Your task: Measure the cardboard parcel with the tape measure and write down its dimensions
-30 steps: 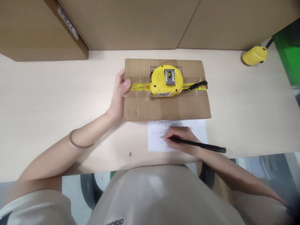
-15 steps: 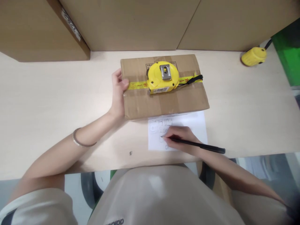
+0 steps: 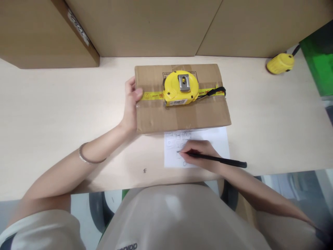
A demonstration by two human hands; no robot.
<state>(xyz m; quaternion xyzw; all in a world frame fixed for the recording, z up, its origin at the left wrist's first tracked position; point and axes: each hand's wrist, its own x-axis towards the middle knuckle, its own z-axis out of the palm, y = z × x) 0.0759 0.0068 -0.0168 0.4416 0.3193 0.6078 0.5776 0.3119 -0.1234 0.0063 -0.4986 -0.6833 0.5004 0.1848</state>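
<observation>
My left hand [image 3: 131,100] grips the left end of a brown cardboard box [image 3: 156,118], thumb on top and the other fingers mostly hidden at its side. On the box lies a yellow tape measure [image 3: 179,88] with a metal clip and a black wrist strap [image 3: 215,91]. Yellow printed tape [image 3: 151,96] runs across the box beneath it. In front of the box, my right hand [image 3: 199,152] pinches a black pen [image 3: 221,159], its tip on a white sheet of paper [image 3: 221,139] with drawn boxes and marks. The box covers the sheet's far part.
Another yellow tape measure [image 3: 280,63] stands at the far right of the pale table [image 3: 52,114]. Large cardboard boxes [image 3: 145,27] line the back, and one [image 3: 47,38] juts forward at left. A small dark mark [image 3: 145,170] shows near the front edge.
The box's far edge and right side have dipped slightly toward me, with the tape measure on it. The pen has shifted a little left, its back end lower to the left.
</observation>
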